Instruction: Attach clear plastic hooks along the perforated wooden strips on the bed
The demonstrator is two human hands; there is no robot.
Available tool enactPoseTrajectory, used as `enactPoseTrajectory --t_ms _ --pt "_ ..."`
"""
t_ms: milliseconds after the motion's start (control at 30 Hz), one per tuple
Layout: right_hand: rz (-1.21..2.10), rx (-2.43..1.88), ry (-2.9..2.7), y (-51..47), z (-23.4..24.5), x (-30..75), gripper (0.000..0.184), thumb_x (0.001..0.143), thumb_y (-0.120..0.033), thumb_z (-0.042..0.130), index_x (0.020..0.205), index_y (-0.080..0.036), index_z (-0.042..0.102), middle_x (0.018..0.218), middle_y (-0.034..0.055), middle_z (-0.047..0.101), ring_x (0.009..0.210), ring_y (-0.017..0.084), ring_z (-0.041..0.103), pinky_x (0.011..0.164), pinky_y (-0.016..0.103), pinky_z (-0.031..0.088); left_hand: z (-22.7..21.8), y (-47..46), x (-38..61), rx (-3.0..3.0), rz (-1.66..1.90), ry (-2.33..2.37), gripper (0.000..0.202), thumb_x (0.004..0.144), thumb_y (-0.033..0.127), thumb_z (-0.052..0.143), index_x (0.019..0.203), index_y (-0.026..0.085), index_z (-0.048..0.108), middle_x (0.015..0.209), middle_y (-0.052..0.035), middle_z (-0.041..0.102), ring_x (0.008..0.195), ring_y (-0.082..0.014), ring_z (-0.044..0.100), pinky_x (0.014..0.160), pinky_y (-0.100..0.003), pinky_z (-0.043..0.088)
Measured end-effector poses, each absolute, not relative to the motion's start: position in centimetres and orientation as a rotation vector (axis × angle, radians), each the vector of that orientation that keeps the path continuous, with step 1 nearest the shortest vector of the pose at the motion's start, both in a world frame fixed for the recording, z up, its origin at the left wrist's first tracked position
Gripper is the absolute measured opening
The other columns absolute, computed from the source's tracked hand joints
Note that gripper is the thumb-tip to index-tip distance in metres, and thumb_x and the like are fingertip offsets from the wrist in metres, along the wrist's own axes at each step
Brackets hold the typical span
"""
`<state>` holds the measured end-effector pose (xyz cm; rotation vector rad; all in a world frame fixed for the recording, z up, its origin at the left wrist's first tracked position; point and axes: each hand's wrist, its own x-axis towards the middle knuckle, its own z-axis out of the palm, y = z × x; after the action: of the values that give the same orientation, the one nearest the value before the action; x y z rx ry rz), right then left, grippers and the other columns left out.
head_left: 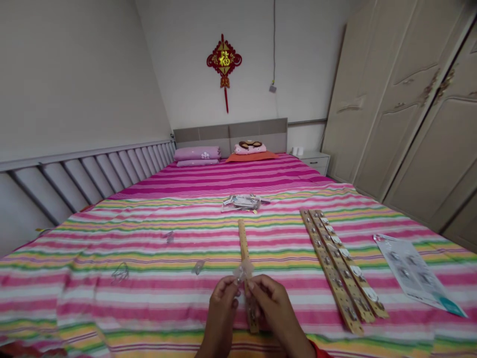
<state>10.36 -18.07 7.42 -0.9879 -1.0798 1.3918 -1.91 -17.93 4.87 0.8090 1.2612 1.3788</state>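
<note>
Both my hands are low in the middle of the view, over a striped bedspread [149, 258]. My left hand [222, 311] and my right hand [274, 311] pinch a small clear plastic packet [243, 271] between their fingertips. Directly under them lies a thin wooden strip with holes [244, 248], pointing away from me. What is inside the packet is too small to make out.
Two more wooden strips with metal pieces [337, 266] lie to the right, and a printed sheet [415, 273] further right. A torn bag [244, 202] sits farther up the bed. Small clear packets [121, 272] are scattered left. Wardrobe [410, 109] at right, pillows [197, 154] at the headboard.
</note>
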Motion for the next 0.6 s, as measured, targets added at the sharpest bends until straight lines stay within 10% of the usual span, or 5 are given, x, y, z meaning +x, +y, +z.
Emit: enactPoseTrajectory --t_ms 600 --pt "1.236 -1.010 -0.968 -16.7 8.5 11.4 0.030 0.062 -0.045 0.072 0.060 -0.019 0.059 0.048 -0.0053 0.052 0.038 0.008 0.038 0.036 0.021 0.028 5.3 -18.1 0.9 0.551 1.332 1.000 0.039 0.054 0.042 0.079 0.079 0.018 0.061 0.060 0.0043 0.054 0.051 -0.0069 0.051 0.050 -0.019 0.040"
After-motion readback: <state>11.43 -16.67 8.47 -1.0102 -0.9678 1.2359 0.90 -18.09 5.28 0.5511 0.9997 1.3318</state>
